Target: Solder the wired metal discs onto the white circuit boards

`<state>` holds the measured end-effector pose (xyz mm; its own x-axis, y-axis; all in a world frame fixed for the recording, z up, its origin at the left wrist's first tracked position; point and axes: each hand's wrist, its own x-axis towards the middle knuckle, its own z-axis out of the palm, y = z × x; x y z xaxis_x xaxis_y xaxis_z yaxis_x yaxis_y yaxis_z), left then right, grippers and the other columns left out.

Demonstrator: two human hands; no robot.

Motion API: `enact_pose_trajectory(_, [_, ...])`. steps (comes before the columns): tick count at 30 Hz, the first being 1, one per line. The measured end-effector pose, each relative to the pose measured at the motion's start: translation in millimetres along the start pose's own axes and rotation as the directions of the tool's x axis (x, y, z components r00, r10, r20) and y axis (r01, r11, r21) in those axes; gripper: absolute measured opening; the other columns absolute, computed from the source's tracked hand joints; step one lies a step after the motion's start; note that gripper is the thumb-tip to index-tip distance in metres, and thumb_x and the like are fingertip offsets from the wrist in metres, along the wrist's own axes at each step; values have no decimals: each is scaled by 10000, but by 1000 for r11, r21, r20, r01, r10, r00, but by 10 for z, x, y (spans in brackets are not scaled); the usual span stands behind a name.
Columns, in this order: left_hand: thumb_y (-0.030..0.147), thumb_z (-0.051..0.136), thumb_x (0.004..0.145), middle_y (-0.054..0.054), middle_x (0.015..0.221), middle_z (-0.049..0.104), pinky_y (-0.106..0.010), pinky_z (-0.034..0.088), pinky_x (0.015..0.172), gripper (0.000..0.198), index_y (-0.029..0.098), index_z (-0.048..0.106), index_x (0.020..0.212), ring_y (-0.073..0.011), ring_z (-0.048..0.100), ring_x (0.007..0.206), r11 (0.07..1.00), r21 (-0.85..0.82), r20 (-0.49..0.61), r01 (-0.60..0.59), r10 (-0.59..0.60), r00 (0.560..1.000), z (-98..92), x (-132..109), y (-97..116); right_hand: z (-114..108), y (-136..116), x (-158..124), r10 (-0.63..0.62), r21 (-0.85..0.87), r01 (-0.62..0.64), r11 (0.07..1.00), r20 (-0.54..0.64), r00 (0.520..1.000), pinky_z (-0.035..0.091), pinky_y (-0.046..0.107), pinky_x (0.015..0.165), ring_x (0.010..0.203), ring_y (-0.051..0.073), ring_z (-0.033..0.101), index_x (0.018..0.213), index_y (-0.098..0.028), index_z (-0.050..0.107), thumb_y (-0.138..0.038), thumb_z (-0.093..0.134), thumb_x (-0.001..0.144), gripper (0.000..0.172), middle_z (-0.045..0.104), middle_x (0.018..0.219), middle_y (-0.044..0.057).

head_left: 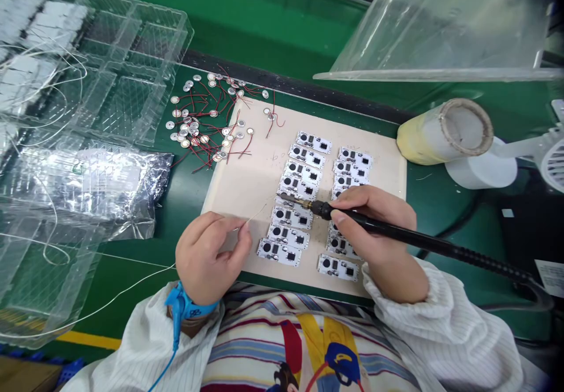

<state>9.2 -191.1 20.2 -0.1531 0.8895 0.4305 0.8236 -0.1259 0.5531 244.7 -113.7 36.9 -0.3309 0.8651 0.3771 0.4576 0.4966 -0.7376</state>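
Green tabletop [183,189] lay beneath a tan sheet [240,183]. Above that sheet, the black soldering iron [396,232] was gripped by the right hand [379,248], its fingers wrapped near the front. The left hand [211,251] had its thumb and forefinger pinched together. White circuit boards [288,236] stood in two columns, the iron's tip over the left one (touching or not, I couldn't tell). Discs with red leads [194,127] cluttered the upper left. Thinnest, a pale wire [258,213] in the left pinch pointed towards that tip.
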Motion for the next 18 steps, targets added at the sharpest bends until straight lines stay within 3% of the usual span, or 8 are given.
enact_pose_trajectory(5, [142,680,761,-2,672,666,-226,474,527,39,177,676,744,-115,609,586,1000,6,3,0,0,1000,4,4,-1,1,-4,10,-27,12,26,1000,25,999,486,277,482,595,161,625,848,-237,624,-164,665,755,125,652,711,-2])
enact_pose_trajectory(10, [145,676,770,2,672,666,-228,478,535,45,182,671,743,-118,616,598,1000,12,11,-9,8,1000,2,9,4,-13,-130,84,-156,-66,159,985,61,986,489,289,457,578,174,636,869,-250,594,-144,640,757,161,639,668,0])
enact_pose_trajectory(18, [140,680,770,3,675,671,-228,471,533,48,179,678,743,-105,598,573,1000,12,9,-8,8,1000,12,9,7,-26,-225,107,-168,-149,183,972,108,980,502,300,463,574,180,634,891,-277,550,-142,604,780,183,631,665,-3])
